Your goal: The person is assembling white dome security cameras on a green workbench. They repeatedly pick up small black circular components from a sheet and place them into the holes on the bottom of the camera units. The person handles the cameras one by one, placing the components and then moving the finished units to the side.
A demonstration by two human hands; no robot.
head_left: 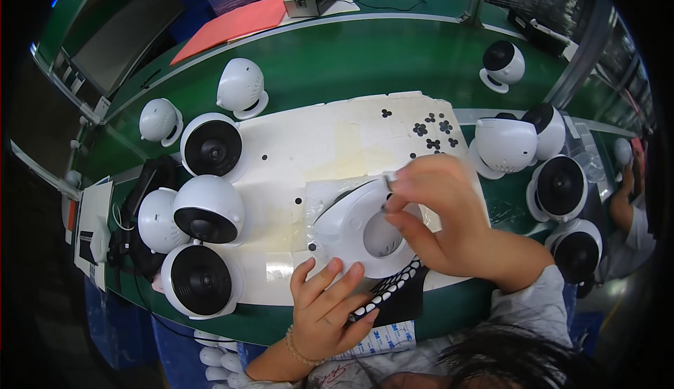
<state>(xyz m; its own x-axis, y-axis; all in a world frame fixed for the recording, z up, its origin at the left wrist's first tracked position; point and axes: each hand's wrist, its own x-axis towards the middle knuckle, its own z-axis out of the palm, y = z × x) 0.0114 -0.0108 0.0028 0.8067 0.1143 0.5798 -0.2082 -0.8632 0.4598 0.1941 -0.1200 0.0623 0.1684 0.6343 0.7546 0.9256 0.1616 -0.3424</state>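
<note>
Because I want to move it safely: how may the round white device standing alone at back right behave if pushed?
The round white device may tip, since its bulky head sits above a thin, flat foot. Its rounded shell looks smooth, so it could feel slippery.

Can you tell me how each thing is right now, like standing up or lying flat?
White piece: tipped over
Left hand: fingers spread
Right hand: fingers bent, grip unclear
Dotted strip: partly covered by the left hand
Ball camera at back right: standing on its foot
Black dots: scattered, some in clusters
Board: lying flat
Red sheet: lying flat
</note>
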